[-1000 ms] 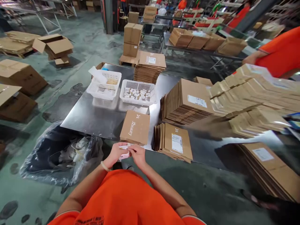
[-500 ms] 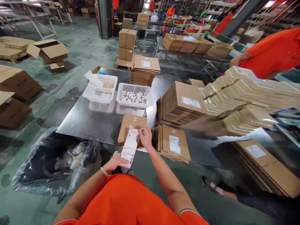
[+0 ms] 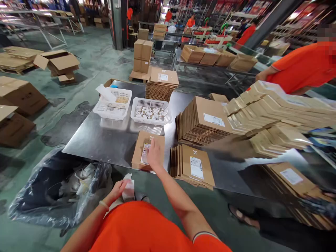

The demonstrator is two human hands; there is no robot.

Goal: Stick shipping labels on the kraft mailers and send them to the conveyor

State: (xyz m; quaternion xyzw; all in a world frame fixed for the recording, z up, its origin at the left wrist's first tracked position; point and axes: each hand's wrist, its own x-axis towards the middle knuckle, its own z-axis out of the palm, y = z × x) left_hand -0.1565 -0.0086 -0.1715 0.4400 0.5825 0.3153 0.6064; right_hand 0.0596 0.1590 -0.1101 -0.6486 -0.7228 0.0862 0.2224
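On a brown cardboard mailer (image 3: pixel 137 156) at the table's near edge lies a white printed shipping label (image 3: pixel 144 154). My right hand (image 3: pixel 154 154) rests over the label's right side, fingers stretched out and touching it. Lower down, in front of the table edge, my left hand (image 3: pixel 119 189) is closed around a strip of white label paper (image 3: pixel 129 189), which hangs below the fingers. To the right of the mailer stands a bundle of labelled cardboard mailers (image 3: pixel 196 166).
White plastic baskets (image 3: pixel 151 121) with small items sit at the back of the metal table (image 3: pixel 91 140). Taller mailer stacks (image 3: pixel 207 119) stand right. A plastic-lined waste bin (image 3: pixel 63 189) is at lower left. A person in orange (image 3: pixel 301 70) stands across the table.
My right hand has gone from holding the strip's top end to lying on the mailer, where a label now sits. My left hand has drawn the strip down and left.
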